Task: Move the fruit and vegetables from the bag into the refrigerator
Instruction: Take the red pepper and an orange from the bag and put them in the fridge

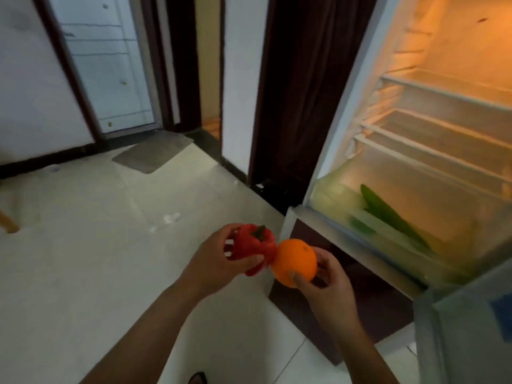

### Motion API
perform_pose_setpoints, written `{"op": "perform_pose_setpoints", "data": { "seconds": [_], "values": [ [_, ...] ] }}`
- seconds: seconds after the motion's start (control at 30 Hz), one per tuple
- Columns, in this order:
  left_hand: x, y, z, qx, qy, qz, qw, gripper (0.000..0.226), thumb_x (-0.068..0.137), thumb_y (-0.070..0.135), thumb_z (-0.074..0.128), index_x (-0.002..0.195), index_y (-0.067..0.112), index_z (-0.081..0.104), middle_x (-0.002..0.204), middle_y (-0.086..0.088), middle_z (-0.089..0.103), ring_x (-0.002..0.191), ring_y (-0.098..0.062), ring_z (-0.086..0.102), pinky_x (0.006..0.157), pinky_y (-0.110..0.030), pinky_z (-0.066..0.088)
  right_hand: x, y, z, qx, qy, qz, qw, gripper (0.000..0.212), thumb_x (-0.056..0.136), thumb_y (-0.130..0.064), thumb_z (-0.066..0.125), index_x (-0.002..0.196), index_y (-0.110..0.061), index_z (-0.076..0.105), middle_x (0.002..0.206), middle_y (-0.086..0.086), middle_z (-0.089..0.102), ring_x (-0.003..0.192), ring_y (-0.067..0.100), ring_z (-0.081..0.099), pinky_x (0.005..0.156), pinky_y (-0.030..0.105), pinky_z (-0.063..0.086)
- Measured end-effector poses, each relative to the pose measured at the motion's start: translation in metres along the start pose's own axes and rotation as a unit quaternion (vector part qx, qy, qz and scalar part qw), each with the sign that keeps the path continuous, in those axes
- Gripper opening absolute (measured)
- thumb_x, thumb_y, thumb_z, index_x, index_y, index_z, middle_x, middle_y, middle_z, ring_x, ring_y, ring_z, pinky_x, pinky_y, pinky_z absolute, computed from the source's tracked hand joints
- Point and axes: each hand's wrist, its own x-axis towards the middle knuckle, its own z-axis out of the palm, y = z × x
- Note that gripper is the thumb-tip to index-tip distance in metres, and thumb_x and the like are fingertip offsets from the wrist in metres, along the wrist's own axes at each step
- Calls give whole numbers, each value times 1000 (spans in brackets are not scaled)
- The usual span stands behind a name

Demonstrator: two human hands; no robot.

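Observation:
A red bell pepper (253, 245) with a green stem is gripped in my left hand (216, 267), held low over the floor. Touching it on the right is an orange (295, 260), which my right hand (329, 286) holds from below and behind. Both are just left of the open refrigerator (346, 112), whose lit inside fills the right side. Its bottom crisper drawer (357, 234) holds green vegetables (388, 212) and some pale ones. No bag is in view.
Glass shelves (443, 134) stack above the drawer. The refrigerator door (471, 328) stands open at the lower right. A dark curtain (304, 92) hangs left of the fridge. A grey mat (153, 151) lies on the tiled floor by a white door (105, 65).

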Motion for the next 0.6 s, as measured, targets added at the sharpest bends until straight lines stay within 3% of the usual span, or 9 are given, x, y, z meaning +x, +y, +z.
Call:
{"op": "perform_pose_setpoints", "data": {
  "seconds": [0.27, 0.43, 0.6],
  "values": [
    [146, 18, 24, -4, -149, 74, 986, 61, 66, 34, 82, 113, 44, 46, 107, 26, 53, 96, 10, 52, 73, -9, 41, 76, -7, -8, -14, 186, 7, 982, 49, 69, -21, 81, 106, -37, 55, 110, -13, 58, 98, 1, 56, 68, 14, 44],
    [206, 26, 78, -43, -207, 80, 974, 66, 55, 43, 82, 113, 36, 53, 109, 18, 61, 96, 6, 58, 76, -12, 45, 96, 6, -50, -20, 297, 45, 954, 54, 65, -22, 85, 111, -28, 57, 114, -4, 60, 102, 10, 59, 69, 15, 48],
    [261, 44, 134, -61, -229, 75, 969, 60, 58, 44, 80, 109, 42, 50, 109, 19, 57, 100, 3, 55, 76, -14, 43, 133, 19, -106, -14, 333, 60, 941, 54, 67, -21, 82, 113, -29, 56, 119, -3, 58, 104, 16, 60, 68, 17, 46]
  ]
}}
